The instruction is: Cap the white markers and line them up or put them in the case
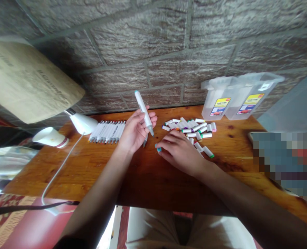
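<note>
Over there, the left hand (136, 130) grips a slim white plastic marker (142, 108) while the right hand (178, 149) pinches a small teal cap (159, 149) beside scattered white, colour-ended cylindrical caps (208, 152).

wooden table (91, 164) | markers (108, 131) | caps (187, 131) | plastic bins (217, 90) | paper cup (47, 136) | lamp base (82, 123)

White marker (143, 110) in left hand (133, 133), apparently a teal cap (159, 149) in right hand (180, 152)
</note>
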Demonstrator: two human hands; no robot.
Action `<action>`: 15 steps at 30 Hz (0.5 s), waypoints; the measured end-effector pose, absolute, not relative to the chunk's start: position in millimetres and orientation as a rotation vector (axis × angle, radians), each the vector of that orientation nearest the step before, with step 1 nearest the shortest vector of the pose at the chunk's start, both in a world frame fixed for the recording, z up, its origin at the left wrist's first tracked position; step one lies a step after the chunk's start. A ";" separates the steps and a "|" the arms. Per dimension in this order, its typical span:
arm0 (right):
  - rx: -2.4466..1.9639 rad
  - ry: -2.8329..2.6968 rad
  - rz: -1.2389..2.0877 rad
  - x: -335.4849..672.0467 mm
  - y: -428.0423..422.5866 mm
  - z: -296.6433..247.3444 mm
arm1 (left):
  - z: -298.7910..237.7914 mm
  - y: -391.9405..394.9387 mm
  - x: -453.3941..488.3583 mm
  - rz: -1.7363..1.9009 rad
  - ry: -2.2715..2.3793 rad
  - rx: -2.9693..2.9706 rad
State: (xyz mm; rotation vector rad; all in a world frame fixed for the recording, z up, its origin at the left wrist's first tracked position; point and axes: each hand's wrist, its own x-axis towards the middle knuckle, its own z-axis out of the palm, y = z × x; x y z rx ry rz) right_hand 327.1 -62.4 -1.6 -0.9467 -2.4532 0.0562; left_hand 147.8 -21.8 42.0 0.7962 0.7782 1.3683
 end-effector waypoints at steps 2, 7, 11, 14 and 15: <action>-0.927 -2.453 0.085 329.0 -61.8 -1.6 | 40.3 -21.0 147.1 1.368 0.771 0.804; -0.879 -2.383 0.285 333.9 -60.3 1.6 | 39.3 -20.1 146.0 1.364 0.807 0.826; -0.906 -2.177 0.538 343.3 -58.0 12.4 | 38.9 -20.4 145.8 1.373 0.813 0.817; -0.942 -1.935 0.811 351.4 -55.8 22.3 | 38.1 -20.5 146.0 1.373 0.807 0.816; -0.948 -1.833 0.923 353.3 -55.0 24.9 | 37.7 -20.5 146.0 1.372 0.803 0.822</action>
